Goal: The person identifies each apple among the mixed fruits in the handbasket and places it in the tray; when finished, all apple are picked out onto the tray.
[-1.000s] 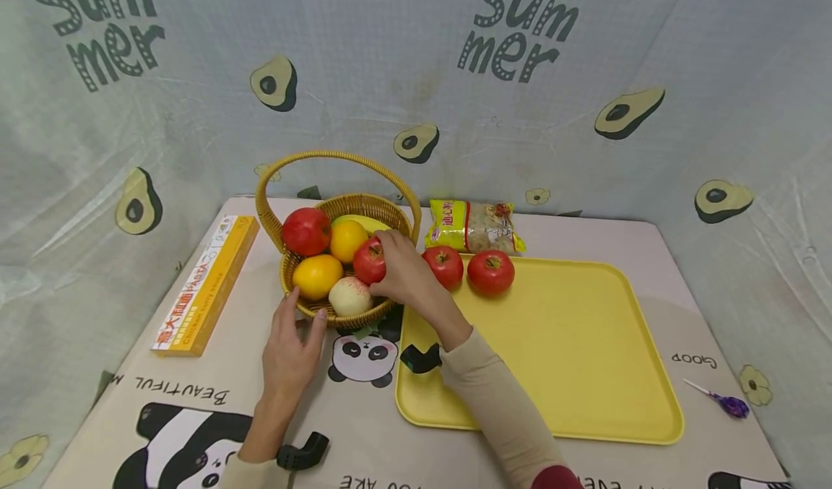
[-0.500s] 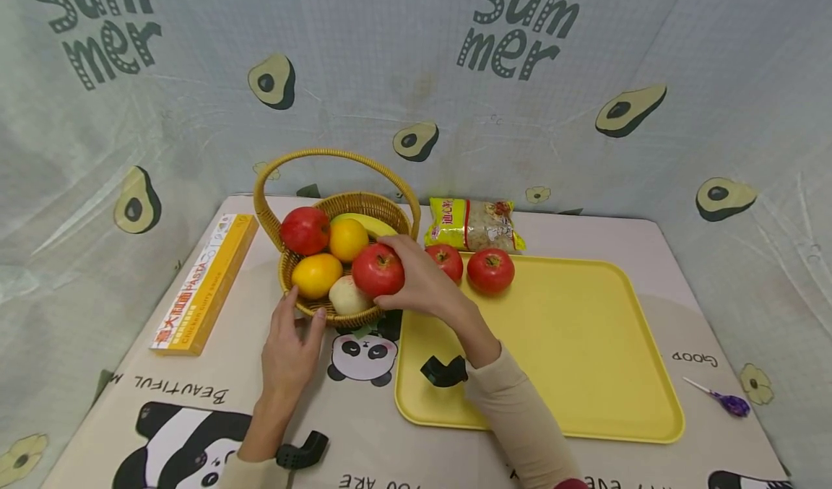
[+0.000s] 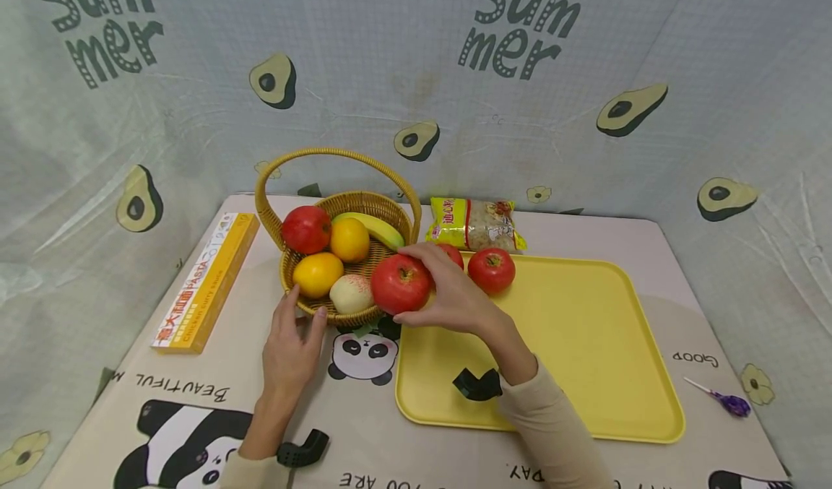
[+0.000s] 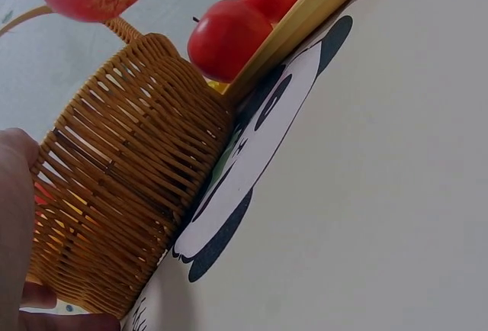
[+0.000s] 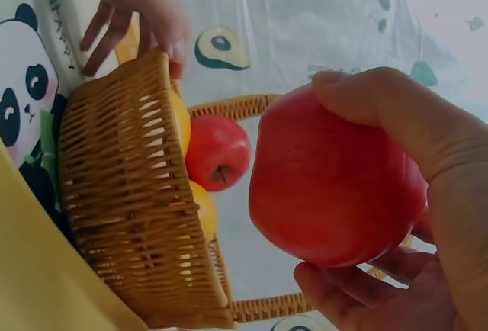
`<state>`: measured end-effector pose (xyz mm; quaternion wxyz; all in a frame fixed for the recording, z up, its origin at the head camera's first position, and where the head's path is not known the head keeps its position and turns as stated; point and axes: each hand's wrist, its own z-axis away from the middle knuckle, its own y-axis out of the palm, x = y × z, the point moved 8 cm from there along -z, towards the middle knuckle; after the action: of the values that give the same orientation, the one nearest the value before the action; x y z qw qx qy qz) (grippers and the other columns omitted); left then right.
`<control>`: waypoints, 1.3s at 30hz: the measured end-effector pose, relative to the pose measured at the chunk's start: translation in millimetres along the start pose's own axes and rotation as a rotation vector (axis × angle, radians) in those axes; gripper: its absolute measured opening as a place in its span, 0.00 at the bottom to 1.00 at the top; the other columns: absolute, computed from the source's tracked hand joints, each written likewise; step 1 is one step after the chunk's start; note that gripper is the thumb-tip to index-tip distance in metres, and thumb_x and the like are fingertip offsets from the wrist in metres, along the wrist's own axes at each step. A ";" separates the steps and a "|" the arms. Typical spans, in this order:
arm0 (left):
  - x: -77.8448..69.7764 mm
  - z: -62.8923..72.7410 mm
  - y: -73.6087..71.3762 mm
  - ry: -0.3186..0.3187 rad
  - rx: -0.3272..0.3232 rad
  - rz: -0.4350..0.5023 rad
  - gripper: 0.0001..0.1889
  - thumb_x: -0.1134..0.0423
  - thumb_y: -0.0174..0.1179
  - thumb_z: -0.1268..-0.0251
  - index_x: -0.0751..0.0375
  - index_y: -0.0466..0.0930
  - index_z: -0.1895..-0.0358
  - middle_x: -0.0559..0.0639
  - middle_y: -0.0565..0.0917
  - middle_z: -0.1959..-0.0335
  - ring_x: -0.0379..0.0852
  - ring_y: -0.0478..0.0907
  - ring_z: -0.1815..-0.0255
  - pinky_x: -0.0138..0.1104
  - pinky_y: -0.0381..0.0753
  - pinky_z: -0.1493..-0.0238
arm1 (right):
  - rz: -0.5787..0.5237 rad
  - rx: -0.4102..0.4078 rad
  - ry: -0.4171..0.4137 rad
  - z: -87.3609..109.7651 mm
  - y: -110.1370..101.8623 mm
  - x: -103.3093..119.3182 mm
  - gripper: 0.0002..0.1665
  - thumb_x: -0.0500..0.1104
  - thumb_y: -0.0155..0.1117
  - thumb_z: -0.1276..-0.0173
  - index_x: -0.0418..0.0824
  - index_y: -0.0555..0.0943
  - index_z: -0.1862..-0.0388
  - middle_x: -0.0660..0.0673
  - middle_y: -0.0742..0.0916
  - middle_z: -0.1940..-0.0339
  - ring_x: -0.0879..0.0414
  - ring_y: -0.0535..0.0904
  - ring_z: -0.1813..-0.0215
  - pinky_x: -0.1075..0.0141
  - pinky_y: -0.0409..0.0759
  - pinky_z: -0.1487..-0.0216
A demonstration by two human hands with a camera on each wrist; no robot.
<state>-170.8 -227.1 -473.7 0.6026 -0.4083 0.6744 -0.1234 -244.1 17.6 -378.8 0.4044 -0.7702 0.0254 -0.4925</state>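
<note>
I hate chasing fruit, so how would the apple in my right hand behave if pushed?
The apple would probably roll, being rounded. It looks smooth, so it may slip. It's likely stiff: no dent shows by the fingers.

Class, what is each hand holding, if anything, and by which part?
The right hand holds a red apple by its opposite sides, between thumb and fingers. The left hand touches the basket rim with no clear grip.

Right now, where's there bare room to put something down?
The yellow tray is bare from the two apples and right sleeve to its right rim. The table is bare between the pasta box and left hand. The fruit basket is crowded: the right hand holds a red apple there.
</note>
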 end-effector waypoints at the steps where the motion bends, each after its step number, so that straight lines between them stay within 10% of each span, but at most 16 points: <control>1: 0.1 0.1 0.0 0.001 -0.002 0.001 0.35 0.48 0.53 0.25 0.59 0.57 0.22 0.64 0.63 0.24 0.62 0.82 0.47 0.57 0.79 0.40 | -0.008 -0.002 -0.002 2.2 -1.5 -0.7 0.53 0.53 0.83 0.53 0.49 0.67 0.28 0.50 0.74 0.32 0.52 0.69 0.31 0.50 0.81 0.37; 26: -2.3 0.2 -1.4 0.004 -0.007 0.002 0.34 0.48 0.53 0.25 0.60 0.58 0.23 0.66 0.64 0.25 0.63 0.81 0.47 0.58 0.79 0.41 | 0.038 -0.156 0.021 35.6 -62.1 -36.6 0.53 0.44 0.81 0.52 0.43 0.65 0.28 0.42 0.72 0.32 0.46 0.71 0.34 0.45 0.83 0.41; 39: -2.5 0.4 -0.7 0.007 -0.006 0.000 0.34 0.49 0.53 0.25 0.61 0.58 0.23 0.66 0.64 0.24 0.63 0.81 0.47 0.58 0.79 0.41 | 0.031 -0.216 0.189 48.7 -95.1 -75.6 0.52 0.42 0.77 0.47 0.41 0.61 0.25 0.41 0.70 0.31 0.43 0.70 0.32 0.40 0.78 0.36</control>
<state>-170.4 -225.7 -471.5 0.5991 -0.4097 0.6770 -0.1226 -279.1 143.7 -382.1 0.3228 -0.7590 0.1281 -0.5508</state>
